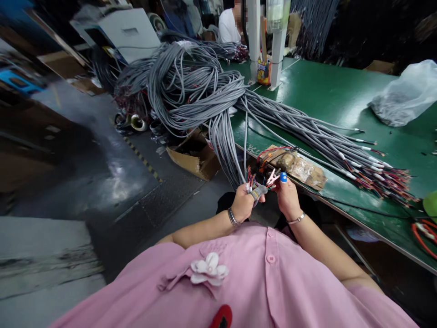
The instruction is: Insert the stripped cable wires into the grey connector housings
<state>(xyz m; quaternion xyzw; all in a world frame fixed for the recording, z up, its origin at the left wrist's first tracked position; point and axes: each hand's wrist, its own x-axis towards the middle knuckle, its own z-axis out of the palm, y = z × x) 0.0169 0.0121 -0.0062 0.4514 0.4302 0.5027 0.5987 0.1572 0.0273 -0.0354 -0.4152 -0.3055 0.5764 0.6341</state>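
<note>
My left hand (pixel 244 200), with a grey fabric cot on one finger, is closed round the end of a grey cable (pixel 245 150) whose coloured inner wires (pixel 251 176) fan out above the fist. My right hand (pixel 287 197), a blue cap on its fingertip, pinches a few of those thin wire ends (pixel 273 178) just right of the left hand. Both hands hover in front of my pink shirt, off the near edge of the green table (pixel 317 95).
A big heap of grey cables (pixel 191 86) spills from the table toward the floor; several stripped ends (pixel 378 173) lie fanned out at right. A taped brown block (pixel 297 166), clear plastic bag (pixel 406 93), white posts (pixel 254 36), cardboard box (pixel 194 157) and a seated person (pixel 228 25) are around.
</note>
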